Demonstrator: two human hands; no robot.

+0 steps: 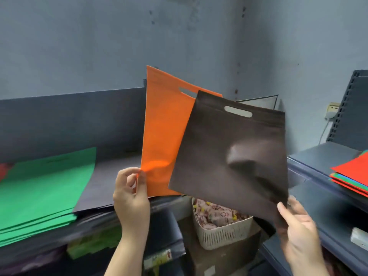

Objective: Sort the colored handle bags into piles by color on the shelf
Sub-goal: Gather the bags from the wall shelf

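Head view: two bags up, neither placed yet.

I see the left hand point(131, 193) pinching the orange bag point(163, 140) by its lower left corner, and the right hand point(296, 226) gripping the brown bag point(229, 156) by its lower right corner. Both bags hang over the shelf point(111, 176), right of the green pile point(43, 186). Risk, I judge: thin corner pinches slip, dropping a bag into the basket point(221, 234) below. No readable writing.

1. We face a blue-grey wall point(99, 42), stained and pitted near its corner.
2. We see a dark grey shelf point(111, 176) along it, and a perforated upright point(346, 104) at right.
3. We notice a wall socket point(332, 110) with a hanging cable.
4. Light falls dim and even.
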